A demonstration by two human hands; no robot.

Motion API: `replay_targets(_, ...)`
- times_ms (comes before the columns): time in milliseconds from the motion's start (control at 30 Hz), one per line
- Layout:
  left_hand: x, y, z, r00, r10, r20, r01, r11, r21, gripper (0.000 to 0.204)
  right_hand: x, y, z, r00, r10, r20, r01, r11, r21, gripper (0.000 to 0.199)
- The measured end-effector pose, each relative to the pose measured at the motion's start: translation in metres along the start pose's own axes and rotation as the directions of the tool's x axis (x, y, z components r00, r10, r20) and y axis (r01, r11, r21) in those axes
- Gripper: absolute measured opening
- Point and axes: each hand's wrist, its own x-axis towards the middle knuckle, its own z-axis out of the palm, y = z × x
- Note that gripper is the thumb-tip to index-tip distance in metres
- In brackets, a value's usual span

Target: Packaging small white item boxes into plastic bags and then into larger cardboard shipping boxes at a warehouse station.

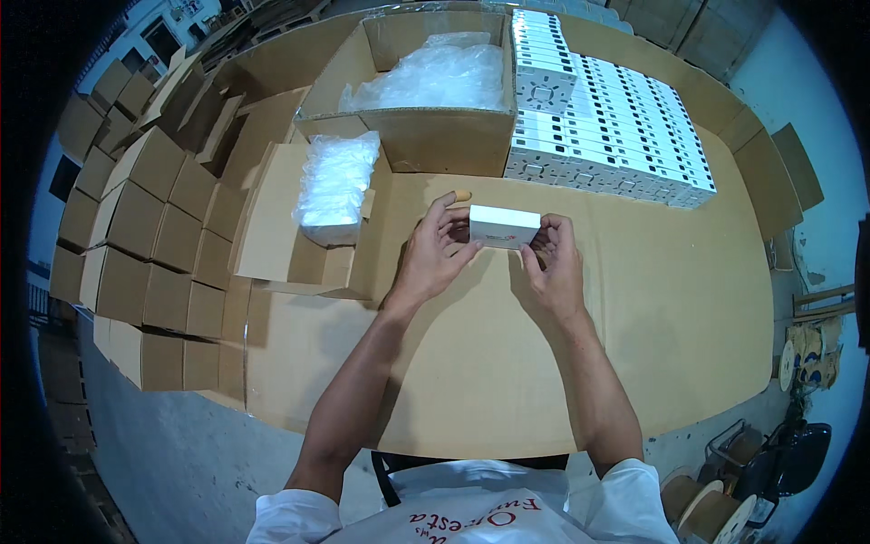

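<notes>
Cardboard-covered counter (507, 363); open carton (435, 136) holding clear plastic wrap (435, 77); rows of white boxes (616, 127); brown cartons (145, 236) stacked left; possibly cable spools (707, 508), lower right.

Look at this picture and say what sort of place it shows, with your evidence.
Probably a packing area in a warehouse or small factory. Rows of small white boxes stand packed together, folded brown cartons are stacked at the left, and both hands hold one white box over a cardboard-covered table.

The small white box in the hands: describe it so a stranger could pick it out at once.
Start at the big open carton at the far side of the cardboard-covered table, then come toward the person to where the left hand and right hand meet. The small white box is held between them, the only one held up, apart from the stacked white boxes at the far right.
</notes>
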Motion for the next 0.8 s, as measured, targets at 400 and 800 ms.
replay_targets(400, 0.001, 0.089, -0.009, 0.886, 0.402, -0.231, -0.347, 0.906, 0.245, 0.049, 0.029, -0.021, -0.007, 0.999, -0.05, -0.001, 0.05, 0.999, -0.012, 0.071)
replay_targets(800, 0.206, 0.195, -0.077, 0.906, 0.42, 0.045, -0.275, 0.505, 0.818, 0.027, 0.048, -0.044, -0.023, 0.995, 0.095, -0.003, -0.095, 0.994, -0.051, 0.064)
